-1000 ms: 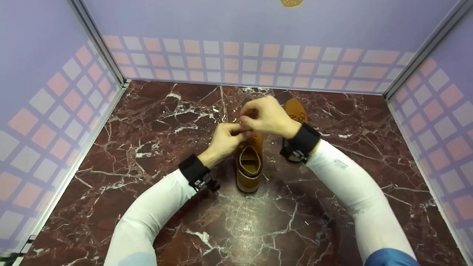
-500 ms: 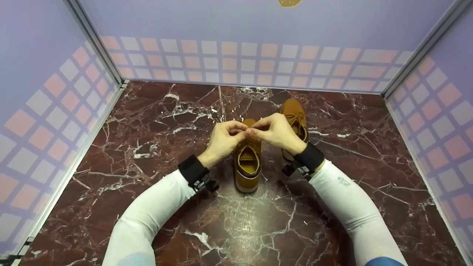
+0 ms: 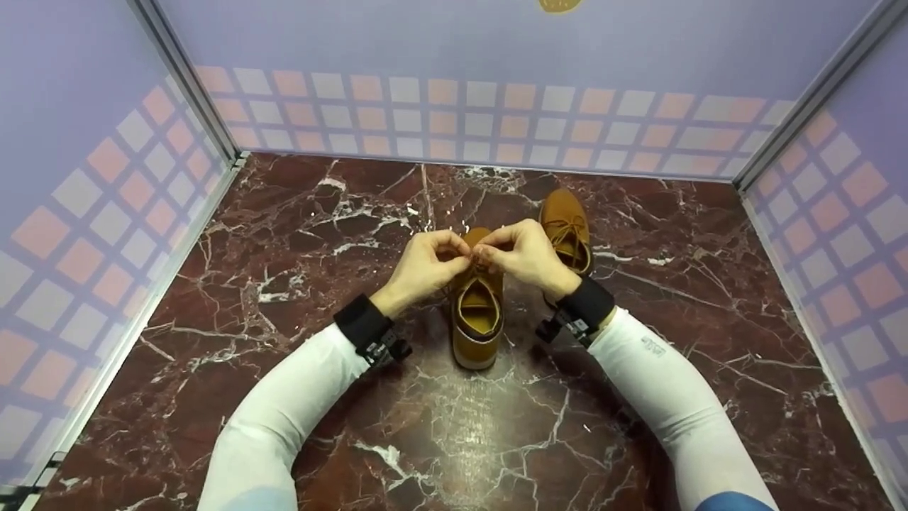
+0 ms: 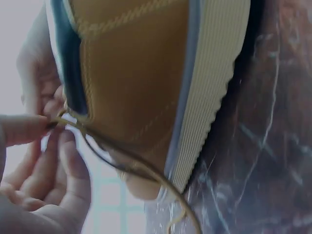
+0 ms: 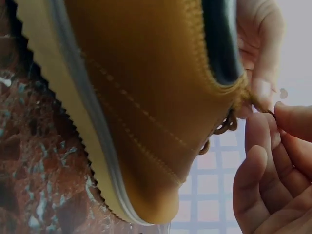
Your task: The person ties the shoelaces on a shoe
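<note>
A tan lace-up shoe (image 3: pixel 475 349) stands on the floor, toe pointing away from me. Over its lacing my left hand (image 3: pixel 424 268) pinches the brown shoelace (image 4: pixel 113 144) between thumb and finger, and a long end trails down past the sole in the left wrist view. My right hand (image 3: pixel 530 257) meets it from the other side, pinching the lace (image 5: pixel 258 103) just above the shoe's opening. The fingertips of both hands are close together, partly hiding the knot area. Below them, small lace loops (image 5: pixel 226 124) hang along the front of the shoe.
The matching tan shoe (image 3: pixel 565 206), its lace tied in a bow, stands just right and farther back, partly behind my right hand. Purple panels with pink and white squares (image 3: pixel 443 121) enclose the dark red marble floor (image 3: pixel 284 234) at the back and both sides.
My right hand, raised above the left and apart from it a second ago, has come down to meet it at the lace. The left hand stays nearly in place. The shoes have not moved.
</note>
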Demonstrator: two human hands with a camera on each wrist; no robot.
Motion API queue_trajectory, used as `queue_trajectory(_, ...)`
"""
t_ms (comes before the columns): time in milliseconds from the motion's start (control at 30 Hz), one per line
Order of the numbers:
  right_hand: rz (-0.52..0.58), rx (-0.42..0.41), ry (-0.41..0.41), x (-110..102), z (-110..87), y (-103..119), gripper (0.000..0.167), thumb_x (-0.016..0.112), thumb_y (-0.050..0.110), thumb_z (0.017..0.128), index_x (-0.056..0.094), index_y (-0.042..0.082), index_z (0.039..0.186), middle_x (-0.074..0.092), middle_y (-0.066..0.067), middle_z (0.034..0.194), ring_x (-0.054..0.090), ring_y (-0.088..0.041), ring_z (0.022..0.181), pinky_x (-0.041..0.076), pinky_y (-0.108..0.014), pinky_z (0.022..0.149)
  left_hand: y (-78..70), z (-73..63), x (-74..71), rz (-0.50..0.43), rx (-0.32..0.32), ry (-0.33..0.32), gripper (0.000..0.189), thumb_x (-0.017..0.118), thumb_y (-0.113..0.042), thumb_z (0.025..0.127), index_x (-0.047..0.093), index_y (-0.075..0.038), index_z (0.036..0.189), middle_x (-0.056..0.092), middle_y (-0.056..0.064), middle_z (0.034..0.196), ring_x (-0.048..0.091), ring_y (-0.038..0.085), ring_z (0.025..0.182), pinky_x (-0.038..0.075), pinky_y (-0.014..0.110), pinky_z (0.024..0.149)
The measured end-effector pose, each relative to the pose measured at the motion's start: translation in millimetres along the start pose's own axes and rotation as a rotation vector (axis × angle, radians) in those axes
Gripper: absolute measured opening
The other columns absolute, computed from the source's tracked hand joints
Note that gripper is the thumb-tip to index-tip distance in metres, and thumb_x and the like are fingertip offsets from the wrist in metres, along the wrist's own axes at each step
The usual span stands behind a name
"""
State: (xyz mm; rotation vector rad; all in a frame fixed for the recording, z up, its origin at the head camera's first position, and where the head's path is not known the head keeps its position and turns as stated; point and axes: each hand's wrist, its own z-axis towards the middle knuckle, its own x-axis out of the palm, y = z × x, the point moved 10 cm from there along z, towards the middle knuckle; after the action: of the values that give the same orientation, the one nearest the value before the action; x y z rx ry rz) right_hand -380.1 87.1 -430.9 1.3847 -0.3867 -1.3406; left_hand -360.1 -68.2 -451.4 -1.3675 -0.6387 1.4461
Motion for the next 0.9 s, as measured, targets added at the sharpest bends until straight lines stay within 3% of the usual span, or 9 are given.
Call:
queue_trajectory(233, -0.022, -0.015, -0.030, -5.6, -3.2, -1.9, 0.011, 0.082, 0.008, 0.100, 0.089, 0.000, 0.101, 0.084, -0.026, 0.087, 0.065, 0.001, 0.060, 0.053, -0.012, 0.059, 22.6, -4.0, -2.1, 0.362, -0.088, 0.130, 0.027, 0.078, -0.011, 0.087, 0.085, -0.009, 0.113, 0.086, 0.012, 0.111, 0.080, 0.031, 0.097, 0.066, 0.045, 0.089)
queue_trajectory(433, -0.023, -0.022, -0.027, -7.4, -2.4, 0.0, 0.011, 0.082, 0.009, 0.101, 0.089, 0.000, 0.101, 0.084, -0.024, 0.088, 0.067, 0.001, 0.058, 0.055, -0.013, 0.058, 31.7, -6.4, 4.1, 0.624, -0.072, 0.227, 0.022, 0.084, -0.018, 0.085, 0.087, -0.015, 0.107, 0.087, 0.009, 0.108, 0.080, 0.035, 0.098, 0.066, 0.054, 0.089)
queue_trajectory(600, -0.011, -0.020, -0.010, -5.4, -2.5, 0.8, 0.011, 0.082, 0.007, 0.101, 0.089, 0.000, 0.102, 0.084, -0.024, 0.088, 0.068, -0.001, 0.058, 0.055, -0.014, 0.057, 32.9, -7.3, 6.8, 0.721, -0.033, 0.207, 0.013, 0.082, -0.017, 0.087, 0.088, -0.016, 0.099, 0.085, 0.012, 0.110, 0.082, 0.040, 0.097, 0.067, 0.058, 0.084)
queue_trajectory(900, 0.020, -0.022, 0.006, -2.0, -3.5, 0.2, 0.010, 0.081, 0.006, 0.100, 0.088, -0.001, 0.103, 0.083, -0.025, 0.085, 0.068, -0.003, 0.059, 0.056, -0.015, 0.058, 33.4, -7.4, 3.6, 0.785, 0.019, 0.151, 0.008, 0.078, -0.015, 0.093, 0.085, -0.015, 0.089, 0.085, 0.017, 0.099, 0.082, 0.044, 0.090, 0.067, 0.062, 0.076)
